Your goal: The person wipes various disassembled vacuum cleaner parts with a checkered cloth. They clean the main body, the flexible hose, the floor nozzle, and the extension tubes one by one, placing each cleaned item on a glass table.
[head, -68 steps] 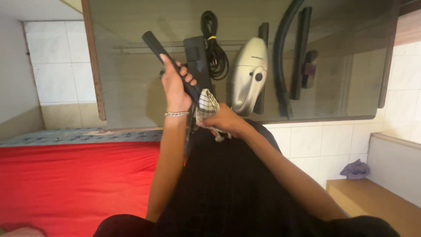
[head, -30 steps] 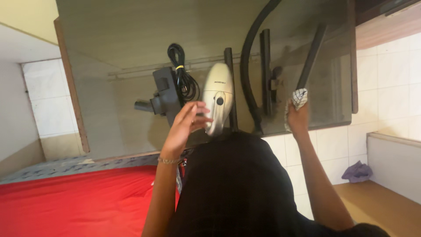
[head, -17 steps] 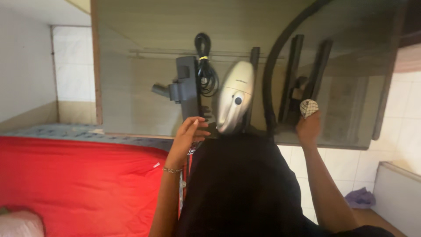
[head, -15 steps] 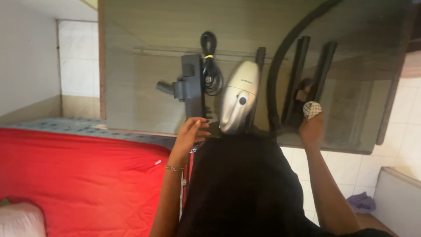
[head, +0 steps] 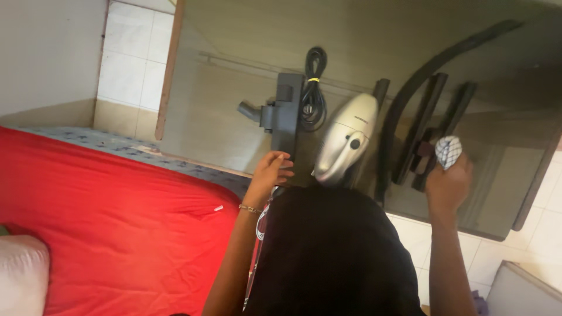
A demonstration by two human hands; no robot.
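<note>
My left hand [head: 270,174] rests with loosely curled fingers at the near end of a dark grey vacuum floor nozzle [head: 282,112] lying on a grey-brown board [head: 234,70]. My right hand [head: 448,182] is closed around a small checked cloth [head: 448,150], held over two black vacuum tubes [head: 430,131]. Between the hands lies a silver hand-held vacuum cleaner [head: 345,137]. A coiled black cable [head: 313,96] with a yellow tie sits beside the nozzle. A black curved hose [head: 421,73] arcs past the tubes.
A red sheet [head: 117,222] covers a bed at the left, with a pale pillow [head: 20,272] at its corner. White wall tiles [head: 132,55] lie beyond the board. My dark clothing [head: 328,257] fills the lower middle.
My right hand with the cloth has moved from beside the left hand out to the black tubes. My left hand has let go of a long black piece and now rests by the nozzle.
</note>
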